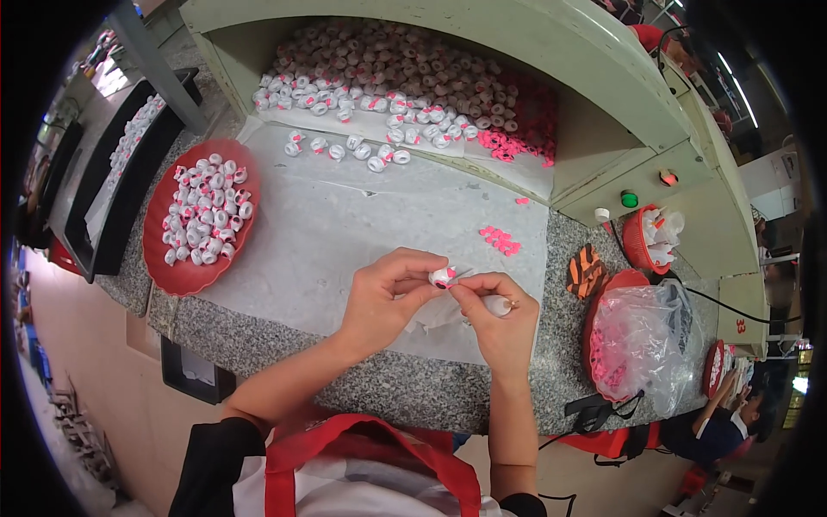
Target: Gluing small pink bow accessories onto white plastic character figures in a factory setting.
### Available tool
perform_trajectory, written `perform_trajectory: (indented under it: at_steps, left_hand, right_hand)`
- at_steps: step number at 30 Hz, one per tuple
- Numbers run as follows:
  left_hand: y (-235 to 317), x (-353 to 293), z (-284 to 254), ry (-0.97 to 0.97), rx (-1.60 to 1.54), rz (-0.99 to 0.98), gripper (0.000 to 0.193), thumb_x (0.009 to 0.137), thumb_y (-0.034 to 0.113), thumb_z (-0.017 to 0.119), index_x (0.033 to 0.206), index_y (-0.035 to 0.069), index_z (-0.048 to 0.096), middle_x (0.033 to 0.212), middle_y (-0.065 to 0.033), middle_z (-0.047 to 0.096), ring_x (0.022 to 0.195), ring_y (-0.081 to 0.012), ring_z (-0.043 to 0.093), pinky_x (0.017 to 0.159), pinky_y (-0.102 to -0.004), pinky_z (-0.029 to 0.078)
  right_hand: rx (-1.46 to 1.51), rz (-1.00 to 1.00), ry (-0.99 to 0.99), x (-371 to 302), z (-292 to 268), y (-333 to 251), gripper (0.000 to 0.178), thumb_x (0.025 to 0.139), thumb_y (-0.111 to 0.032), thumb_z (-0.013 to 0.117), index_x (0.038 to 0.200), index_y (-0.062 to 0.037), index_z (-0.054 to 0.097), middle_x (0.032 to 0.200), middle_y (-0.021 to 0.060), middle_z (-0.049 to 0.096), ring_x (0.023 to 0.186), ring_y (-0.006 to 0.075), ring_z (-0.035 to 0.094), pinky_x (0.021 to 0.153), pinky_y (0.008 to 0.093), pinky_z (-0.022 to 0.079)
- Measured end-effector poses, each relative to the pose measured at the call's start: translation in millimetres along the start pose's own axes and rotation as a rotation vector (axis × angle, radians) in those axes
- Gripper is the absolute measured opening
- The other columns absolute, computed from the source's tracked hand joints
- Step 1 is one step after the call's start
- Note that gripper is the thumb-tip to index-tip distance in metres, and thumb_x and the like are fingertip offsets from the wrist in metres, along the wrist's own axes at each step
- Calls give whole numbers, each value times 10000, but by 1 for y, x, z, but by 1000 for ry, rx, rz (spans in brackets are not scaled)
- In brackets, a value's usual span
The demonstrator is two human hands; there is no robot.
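Note:
Over the paper-covered worktop (327, 233), my left hand (383, 297) pinches a small, round white figure head (443, 275) with pink and dark patches. The fingertips of my right hand (502, 336) meet the head's right side; whether they pinch a separate pink bit there is too small to tell. Tucked in the same right hand is a small white bottle (497, 305) with a thin tip. A little beyond it lies a cluster of loose pink pieces (500, 241), apparently bow-shaped. Crumpled white paper or tissue (431, 317) shows beneath my hands.
Left stands a red tray (155, 250) of white-and-pink heads. A shelf (594, 168) behind holds many more, some spilling forward. At right are an orange-and-black striped piece (586, 271), a red basket (635, 241), and a plastic bag (659, 332) over another red tray. A co-worker sits far right.

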State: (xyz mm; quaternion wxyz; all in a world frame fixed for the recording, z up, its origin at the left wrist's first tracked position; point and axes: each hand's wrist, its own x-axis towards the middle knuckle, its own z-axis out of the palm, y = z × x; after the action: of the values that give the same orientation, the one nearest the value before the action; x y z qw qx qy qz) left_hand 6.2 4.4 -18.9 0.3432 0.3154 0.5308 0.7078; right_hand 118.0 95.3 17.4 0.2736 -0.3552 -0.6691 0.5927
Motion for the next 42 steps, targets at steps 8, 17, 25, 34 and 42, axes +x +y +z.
perform_trajectory:
  at_steps: [8,17,25,34,42]
  left_hand:
    - [8,2,-7,-120,-209,-110,279,742,-114,548,1010,-42,560,1081,-143,528,943,-186,552,839,-285,465]
    - [-2,3,-7,-95,-193,-29,252,752,-114,536,996,-55,561,1069,-157,536,949,-193,551,838,-286,461]
    - [-4,5,-6,-86,-184,-141,241,771,-69,541,1008,-36,570,1018,-122,579,931,-153,556,802,-263,463]
    - [-4,5,-14,-11,-484,-396,225,794,25,567,1015,-16,545,878,-99,606,807,-141,591,731,-252,481]
    - [12,1,-11,-232,-201,-77,238,789,-22,560,1021,-33,506,855,-110,597,789,-159,598,651,-244,489]
  right_hand:
    - [3,-94,33,-6,3,3,156,690,21,661,834,20,601,744,27,585,664,67,524,606,187,420]
    - [-37,-157,-11,0,5,18,159,693,26,643,850,15,614,725,34,573,633,75,523,559,198,412]
    - [36,-7,6,-2,6,17,119,702,30,632,815,26,595,758,34,582,700,67,523,633,187,419]
    - [-72,-274,-120,0,7,15,323,670,44,671,961,16,532,847,71,582,681,85,553,614,188,434]
    - [197,-357,-195,6,-4,25,267,652,68,669,888,8,561,870,97,577,730,127,561,594,214,445]
